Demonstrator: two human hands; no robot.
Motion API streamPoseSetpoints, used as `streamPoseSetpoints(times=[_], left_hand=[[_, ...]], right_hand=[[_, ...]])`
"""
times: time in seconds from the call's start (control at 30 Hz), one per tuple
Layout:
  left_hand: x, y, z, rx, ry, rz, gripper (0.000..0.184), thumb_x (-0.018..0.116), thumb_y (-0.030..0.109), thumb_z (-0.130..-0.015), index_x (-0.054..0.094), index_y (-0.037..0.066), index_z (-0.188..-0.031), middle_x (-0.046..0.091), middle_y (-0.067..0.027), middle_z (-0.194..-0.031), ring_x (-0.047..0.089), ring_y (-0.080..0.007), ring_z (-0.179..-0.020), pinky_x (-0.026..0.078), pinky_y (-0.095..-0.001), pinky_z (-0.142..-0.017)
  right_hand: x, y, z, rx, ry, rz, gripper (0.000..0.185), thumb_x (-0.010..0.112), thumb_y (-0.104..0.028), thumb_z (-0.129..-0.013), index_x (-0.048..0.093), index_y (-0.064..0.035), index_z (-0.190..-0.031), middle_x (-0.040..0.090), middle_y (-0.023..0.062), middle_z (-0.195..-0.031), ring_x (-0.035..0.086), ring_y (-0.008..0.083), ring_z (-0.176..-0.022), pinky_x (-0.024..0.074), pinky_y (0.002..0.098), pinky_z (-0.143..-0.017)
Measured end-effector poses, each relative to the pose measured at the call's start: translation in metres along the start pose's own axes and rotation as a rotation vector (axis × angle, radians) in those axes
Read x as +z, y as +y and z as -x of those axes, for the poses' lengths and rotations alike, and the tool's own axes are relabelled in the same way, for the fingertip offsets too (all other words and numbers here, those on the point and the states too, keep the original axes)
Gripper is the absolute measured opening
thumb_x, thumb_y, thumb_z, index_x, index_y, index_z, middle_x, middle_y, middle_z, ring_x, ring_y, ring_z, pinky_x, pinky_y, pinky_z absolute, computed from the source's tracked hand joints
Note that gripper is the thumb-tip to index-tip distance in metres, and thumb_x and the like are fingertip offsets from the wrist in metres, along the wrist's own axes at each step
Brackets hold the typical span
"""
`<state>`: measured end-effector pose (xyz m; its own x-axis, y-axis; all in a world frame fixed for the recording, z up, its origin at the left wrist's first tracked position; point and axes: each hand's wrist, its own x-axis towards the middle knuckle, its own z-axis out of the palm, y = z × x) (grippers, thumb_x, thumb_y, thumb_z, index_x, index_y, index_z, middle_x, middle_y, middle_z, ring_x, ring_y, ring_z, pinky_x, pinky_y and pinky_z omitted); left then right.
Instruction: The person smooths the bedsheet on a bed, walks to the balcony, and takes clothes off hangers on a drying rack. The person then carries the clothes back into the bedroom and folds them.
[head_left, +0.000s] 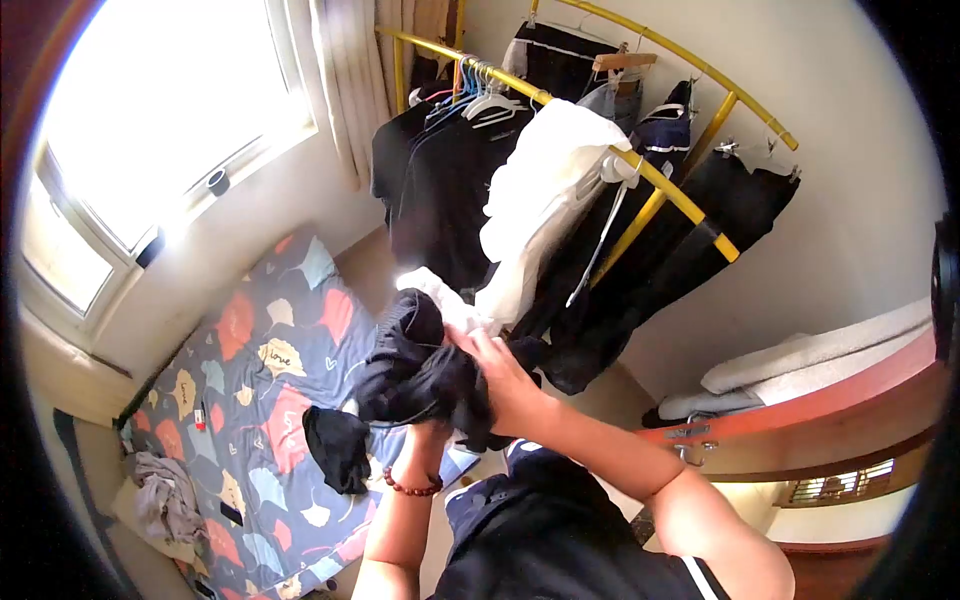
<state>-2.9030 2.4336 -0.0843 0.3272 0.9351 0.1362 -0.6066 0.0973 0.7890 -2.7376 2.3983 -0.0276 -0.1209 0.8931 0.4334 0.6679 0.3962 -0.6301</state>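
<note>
A bunched black garment (415, 360) is held up in front of me, over the side of the bed. My right hand (495, 365) grips its right side, fingers closed at the cloth near a white piece of fabric (435, 295). Whether that white fabric belongs to the black garment I cannot tell. My left hand (428, 438) supports the bundle from below, a beaded bracelet on the wrist; cloth covers most of its fingers. A black piece of cloth (338, 450) hangs or lies just left of my left wrist.
A yellow clothes rack (690, 205) ahead carries black clothes, hangers (492, 105) and a draped white garment (545, 170). The patterned bed (265, 400) on the left holds a phone (231, 513) and a crumpled grey cloth (170, 495). An orange-brown door (830, 410) stands at right.
</note>
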Motion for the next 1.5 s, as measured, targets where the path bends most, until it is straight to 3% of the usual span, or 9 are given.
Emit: streamPoseSetpoints(times=[0.27, 0.4, 0.53, 0.67, 0.77, 0.83, 1.0, 1.33, 1.5], left_hand=[[0.002, 0.026, -0.082, 0.19, -0.08, -0.34, 0.039, 0.056, 0.018, -0.104, 0.052, 0.005, -0.14, 0.058, -0.0098, -0.135, 0.055, -0.0231, -0.125, 0.045, -0.0373, -0.11], [0.06, 0.055, -0.152, 0.37, -0.074, -0.393, 0.049, 0.064, 0.021, -0.099, 0.05, 0.005, -0.144, 0.057, -0.0111, -0.139, 0.054, -0.0238, -0.128, 0.043, -0.0397, -0.111], [0.108, 0.078, -0.251, 0.659, -0.071, -1.025, 0.053, 0.066, 0.022, -0.096, 0.05, 0.004, -0.144, 0.057, -0.0116, -0.14, 0.055, -0.0252, -0.129, 0.043, -0.0403, -0.111], [0.144, 0.079, -0.39, 0.692, -0.215, -0.977, 0.055, 0.067, 0.021, -0.093, 0.051, 0.005, -0.143, 0.058, -0.0123, -0.14, 0.057, -0.0271, -0.127, 0.045, -0.0401, -0.109], [0.182, 0.08, -0.452, 0.508, -0.343, -0.748, 0.045, 0.064, 0.014, -0.095, 0.055, 0.007, -0.139, 0.062, -0.0118, -0.135, 0.061, -0.0273, -0.122, 0.048, -0.0396, -0.104], [0.229, 0.089, -0.44, 0.854, -0.232, -1.417, 0.036, 0.065, 0.013, -0.089, 0.064, 0.004, -0.124, 0.069, -0.0162, -0.122, 0.066, -0.0294, -0.115, 0.052, -0.0408, -0.098], [0.278, 0.064, -0.492, 0.501, 0.256, -1.703, 0.046, 0.073, 0.027, -0.084, 0.065, 0.015, -0.128, 0.068, -0.0194, -0.123, 0.064, -0.038, -0.116, 0.05, -0.0443, -0.098], [0.249, -0.002, -0.581, 0.327, -0.827, -1.718, 0.048, 0.078, 0.045, -0.084, 0.072, 0.011, -0.116, 0.072, -0.0149, -0.113, 0.065, -0.0312, -0.107, 0.05, -0.0397, -0.095], [0.22, 0.026, -0.513, 0.618, -0.677, -1.522, 0.039, 0.08, 0.032, -0.086, 0.07, 0.003, -0.111, 0.072, -0.015, -0.108, 0.067, -0.0321, -0.105, 0.051, -0.0403, -0.094]], right_hand=[[-0.165, 0.081, -0.131, -0.312, -0.494, -0.739, 0.035, 0.059, -0.014, -0.098, 0.064, 0.0015, -0.128, 0.066, 0.0139, -0.126, 0.065, 0.0214, -0.113, 0.0484, 0.0368, -0.102], [-0.223, 0.176, -0.22, -0.001, 0.77, -0.297, 0.051, 0.059, -0.017, -0.098, 0.048, 0.0042, -0.143, 0.063, 0.0217, -0.129, 0.065, 0.0299, -0.113, 0.0514, 0.0387, -0.1], [-0.244, 0.159, -0.245, -0.208, 0.019, -0.658, 0.087, 0.072, -0.035, -0.093, 0.025, -0.0017, -0.157, 0.046, 0.0263, -0.15, 0.053, 0.0359, -0.133, 0.0451, 0.0406, -0.109], [-0.211, 0.136, -0.282, -0.555, 0.052, -0.027, 0.137, 0.093, -0.051, -0.061, 0.011, -0.0048, -0.161, 0.03, 0.0258, -0.159, 0.042, 0.0403, -0.14, 0.033, 0.0449, -0.118], [-0.237, 0.177, -0.347, -0.474, 0.146, -0.307, 0.109, 0.093, -0.033, -0.067, 0.032, -0.0071, -0.154, 0.052, 0.0246, -0.141, 0.055, 0.0388, -0.127, 0.0435, 0.0401, -0.107], [-0.256, 0.194, -0.374, -0.443, 0.151, -0.45, 0.099, 0.091, -0.028, -0.07, 0.037, -0.0086, -0.152, 0.054, 0.0251, -0.137, 0.058, 0.0386, -0.123, 0.0456, 0.0393, -0.105], [-0.271, 0.14, -0.361, -0.599, 0.955, 0.57, 0.056, 0.072, -0.008, -0.083, 0.057, -0.0148, -0.136, 0.058, 0.0174, -0.137, 0.056, 0.0322, -0.127, 0.0469, 0.0466, -0.101], [-0.273, 0.247, -0.419, 0.178, -0.029, 0.333, 0.054, 0.039, -0.045, -0.106, 0.066, -0.0019, -0.125, 0.064, 0.0247, -0.128, 0.061, 0.0385, -0.122, 0.0459, 0.0463, -0.106], [-0.267, 0.25, -0.405, 0.209, -0.201, 0.204, 0.07, 0.033, -0.062, -0.102, 0.062, -0.0056, -0.132, 0.063, 0.0225, -0.132, 0.057, 0.0382, -0.126, 0.0433, 0.0422, -0.107]])
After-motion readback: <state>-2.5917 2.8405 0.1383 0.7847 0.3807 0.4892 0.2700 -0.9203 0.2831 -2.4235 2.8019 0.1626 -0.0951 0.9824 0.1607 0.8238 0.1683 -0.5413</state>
